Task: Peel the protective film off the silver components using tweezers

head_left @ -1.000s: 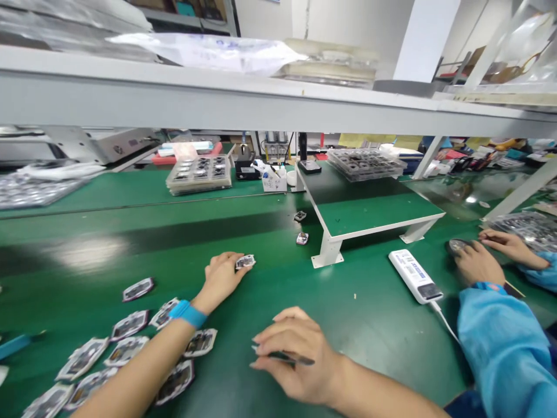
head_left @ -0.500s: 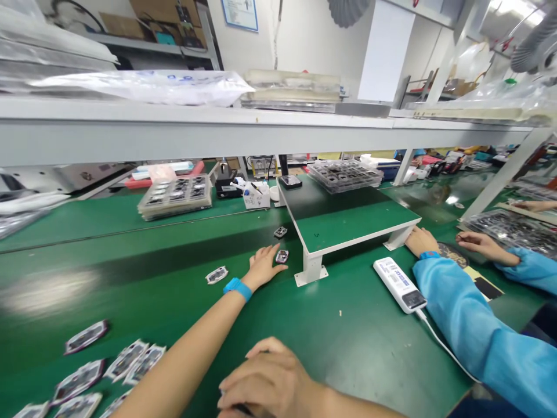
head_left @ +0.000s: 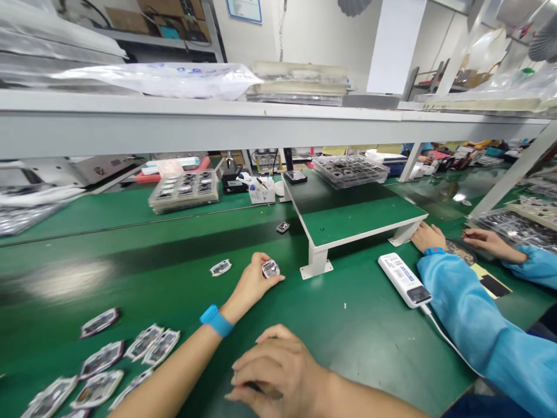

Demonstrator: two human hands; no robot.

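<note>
My left hand, with a blue band at the wrist, reaches out over the green bench and pinches a small dark part in its fingertips. Just left of it lies a flat packaged part, and another small part sits farther back by the white riser shelf. My right hand rests low in the middle, fingers curled over a thin dark tool that is mostly hidden. Several flat packaged parts are scattered at the lower left.
A co-worker in a blue sleeve works at the right, hands near a dark round part. A white power bank with a cable lies beside them. Trays of parts and a second stack stand at the back, under a long overhead shelf.
My left hand set down a packaged part, reached out to the small part near the riser, took hold of it and has drawn back a little. My right hand stayed low.
</note>
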